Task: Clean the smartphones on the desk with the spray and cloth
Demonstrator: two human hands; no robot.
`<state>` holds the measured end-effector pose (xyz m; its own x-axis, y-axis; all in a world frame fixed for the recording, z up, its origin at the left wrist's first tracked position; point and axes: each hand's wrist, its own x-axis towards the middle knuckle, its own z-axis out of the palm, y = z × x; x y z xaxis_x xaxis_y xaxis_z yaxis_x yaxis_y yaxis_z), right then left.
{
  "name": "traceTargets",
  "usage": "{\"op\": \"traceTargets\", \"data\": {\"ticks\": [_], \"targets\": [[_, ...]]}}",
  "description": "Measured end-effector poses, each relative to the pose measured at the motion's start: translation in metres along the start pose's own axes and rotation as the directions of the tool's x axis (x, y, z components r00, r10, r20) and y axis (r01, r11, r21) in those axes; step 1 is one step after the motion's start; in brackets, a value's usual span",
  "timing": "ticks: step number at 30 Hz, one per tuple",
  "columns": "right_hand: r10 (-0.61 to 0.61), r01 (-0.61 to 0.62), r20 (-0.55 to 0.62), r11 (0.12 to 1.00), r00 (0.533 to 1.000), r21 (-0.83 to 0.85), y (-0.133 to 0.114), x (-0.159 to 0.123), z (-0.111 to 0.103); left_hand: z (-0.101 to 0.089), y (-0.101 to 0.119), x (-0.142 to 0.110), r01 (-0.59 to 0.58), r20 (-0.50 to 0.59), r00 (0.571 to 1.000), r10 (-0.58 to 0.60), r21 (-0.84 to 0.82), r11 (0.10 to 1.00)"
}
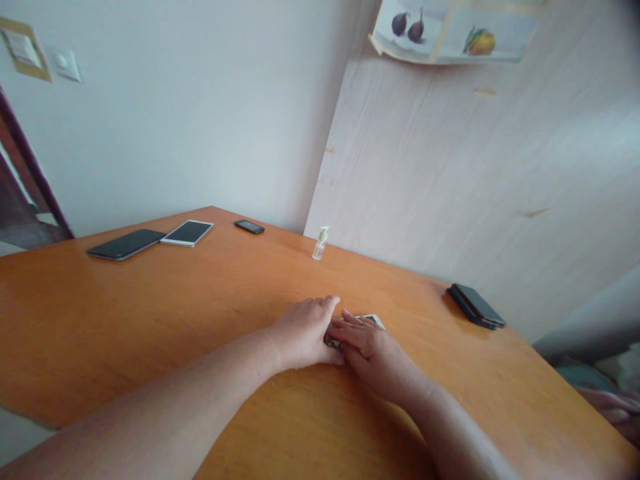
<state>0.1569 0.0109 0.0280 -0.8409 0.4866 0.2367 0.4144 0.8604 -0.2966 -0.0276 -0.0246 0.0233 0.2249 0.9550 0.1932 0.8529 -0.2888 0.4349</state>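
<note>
Both my hands rest together on the orange wooden table [150, 320]. My left hand [305, 332] is curled, knuckles up, with its fingers folded against a small flat phone-like device [374, 321]. Only a white corner of that device shows. My right hand [367, 347] lies over it with fingers stretched and pressed down on its top. Most of the device is hidden beneath the two hands.
A dark phone [125, 244], a white-rimmed phone [187, 233] and a small black phone [249, 227] lie at the far left. A little spray bottle [320, 243] stands by the wall. Stacked dark phones [476, 307] sit at the right edge.
</note>
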Motion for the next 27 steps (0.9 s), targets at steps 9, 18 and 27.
{"op": "traceTargets", "data": {"ticks": [9,18,27], "targets": [[-0.010,0.010,-0.010,1.000,1.000,0.015,0.002,-0.001,0.003,0.002,0.000,0.000,-0.032,-0.028,0.999,0.033,0.018,0.999],[0.013,-0.014,0.023,1.000,1.000,0.021,-0.004,-0.002,0.002,0.001,0.000,0.000,-0.032,-0.024,0.999,0.034,0.058,0.998],[0.342,-0.321,0.044,0.914,0.939,-0.247,0.028,-0.022,-0.018,0.003,-0.002,0.001,-0.073,-0.019,0.997,0.077,0.157,0.985]]}}
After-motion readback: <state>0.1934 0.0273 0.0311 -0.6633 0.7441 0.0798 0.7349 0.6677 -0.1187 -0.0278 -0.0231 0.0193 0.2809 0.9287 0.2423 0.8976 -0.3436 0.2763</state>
